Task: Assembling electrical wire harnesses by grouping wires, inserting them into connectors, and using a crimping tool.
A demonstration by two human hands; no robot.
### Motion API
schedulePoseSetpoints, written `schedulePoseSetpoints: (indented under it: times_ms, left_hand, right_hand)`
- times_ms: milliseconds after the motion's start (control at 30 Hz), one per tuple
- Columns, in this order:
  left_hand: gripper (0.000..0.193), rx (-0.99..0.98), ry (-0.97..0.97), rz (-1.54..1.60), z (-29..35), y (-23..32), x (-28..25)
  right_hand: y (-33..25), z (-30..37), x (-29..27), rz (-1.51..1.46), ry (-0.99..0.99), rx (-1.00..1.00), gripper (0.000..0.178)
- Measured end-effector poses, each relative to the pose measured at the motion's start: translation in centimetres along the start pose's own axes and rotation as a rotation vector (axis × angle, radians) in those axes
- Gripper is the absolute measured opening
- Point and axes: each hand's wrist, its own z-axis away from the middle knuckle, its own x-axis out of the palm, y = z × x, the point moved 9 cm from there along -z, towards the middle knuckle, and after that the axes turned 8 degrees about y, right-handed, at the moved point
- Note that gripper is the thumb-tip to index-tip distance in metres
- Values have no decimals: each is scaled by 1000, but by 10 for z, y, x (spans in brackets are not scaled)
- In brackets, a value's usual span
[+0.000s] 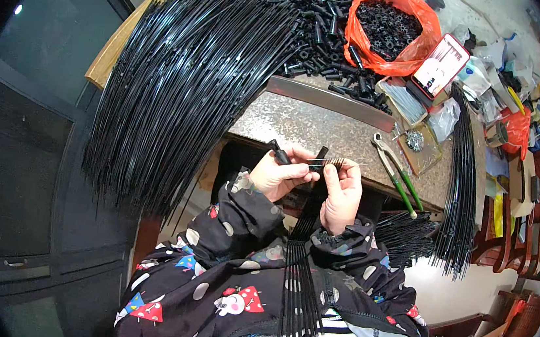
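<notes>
My left hand (277,174) is closed around a black plastic tube (279,152) that sticks out above the thumb. Close to it, my right hand (342,194) pinches a row of thin wires (339,163) between thumb and fingers. Between the two hands stands a second short black tube (322,152). A bundle of thin black rods, like umbrella ribs (302,284), hangs from between the hands down over my lap. The fingers partly hide where the rods, wires and tube meet.
A big sheaf of black rods (180,87) overhangs the table's left side. Loose black tubes (317,32) lie behind a metal strip (329,102). An orange bag (392,66) holds small black parts. Green-handled pincers (396,172), a phone (440,66) and more rods (459,195) are rightward.
</notes>
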Motion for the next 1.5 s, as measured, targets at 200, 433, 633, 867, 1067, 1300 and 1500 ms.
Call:
schedulePoseSetpoints:
  times_ms: [200, 433, 633, 867, 1067, 1300, 1500]
  left_hand:
    - [27, 32, -57, 58, -2, 7, 10]
    - [25, 60, -93, -6, -5, 10, 7]
    - [27, 43, -39, 33, -6, 8, 4]
    - [25, 50, -99, -23, -8, 5, 2]
    - [21, 9, -67, 78, -8, 6, 6]
    - [27, 7, -98, 85, -10, 3, 3]
    - [22, 48, -68, 12, -8, 6, 5]
  right_hand:
    - [-1, 3, 5, 5, -20, -3, 18]
    - [0, 3, 10, -38, -40, 43, 19]
    - [4, 6, 12, -47, -72, 91, 19]
    - [6, 2, 6, -53, -49, 84, 19]
    - [8, 3, 7, -70, -55, 118, 18]
    - [8, 3, 9, -50, -62, 120, 19]
    - [7, 1, 7, -32, -54, 83, 20]
